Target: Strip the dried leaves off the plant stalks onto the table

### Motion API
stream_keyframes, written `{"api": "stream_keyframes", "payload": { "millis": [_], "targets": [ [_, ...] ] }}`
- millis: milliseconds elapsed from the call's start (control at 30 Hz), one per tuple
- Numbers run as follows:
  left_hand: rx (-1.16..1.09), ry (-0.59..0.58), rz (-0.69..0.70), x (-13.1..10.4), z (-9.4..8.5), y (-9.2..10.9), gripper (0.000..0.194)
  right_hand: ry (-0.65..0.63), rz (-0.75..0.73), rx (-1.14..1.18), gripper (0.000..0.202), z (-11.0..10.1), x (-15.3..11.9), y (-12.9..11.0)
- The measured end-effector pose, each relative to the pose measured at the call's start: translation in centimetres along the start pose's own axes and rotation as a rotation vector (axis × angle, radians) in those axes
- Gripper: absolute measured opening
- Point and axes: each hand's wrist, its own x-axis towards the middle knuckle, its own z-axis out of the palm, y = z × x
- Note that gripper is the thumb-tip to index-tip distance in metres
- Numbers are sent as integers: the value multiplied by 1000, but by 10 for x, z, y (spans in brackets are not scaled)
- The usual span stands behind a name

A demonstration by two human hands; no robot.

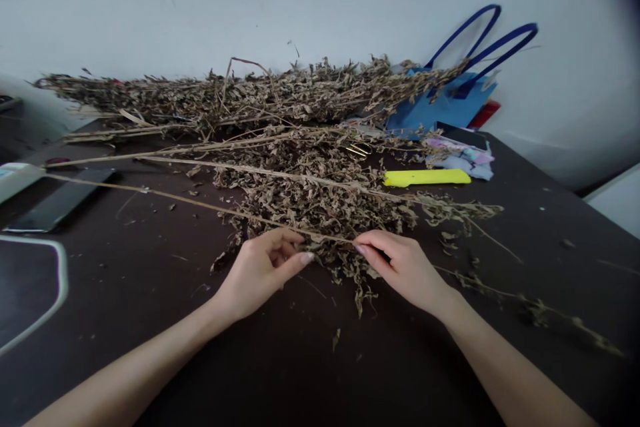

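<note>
A long thin dried stem runs from the left side of the table, over a heap of crumpled dry leaves, and out past my right hand to the lower right. My right hand pinches this stem between thumb and fingertips. Beside the stem at the heap's near edge is my left hand, its fingers curled and its thumb apart from them, with nothing visible between. Further stems with leaves at their right ends lie across the heap.
Behind lies a thick bundle of dried plants against the wall. To its right are a blue bag, a yellow cutter, scissors and a cloth. A dark phone and a white object lie left.
</note>
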Motion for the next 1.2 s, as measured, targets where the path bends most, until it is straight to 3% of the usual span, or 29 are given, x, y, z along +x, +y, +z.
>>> {"api": "stream_keyframes", "payload": {
  "millis": [133, 267, 500, 867, 1200],
  "targets": [
    [-202, 21, -37, 2, -1, 1, 38, -12, -42, -1, 22, 2, -2, -5],
    [-325, 44, -48, 2, 0, 1, 32, -29, -62, 4, 22, 5, -3, -9],
    [-498, -41, -89, 4, 5, -7, 26, -41, -62, -12, 22, 11, -4, -9],
    [-265, -63, -95, 2, 6, -4, 23, -35, -63, 17, 22, 13, -3, -9],
    [-306, -41, -100, 7, -1, -7, 19, -24, -28, 69, 21, 9, -1, -5]
  ]
}}
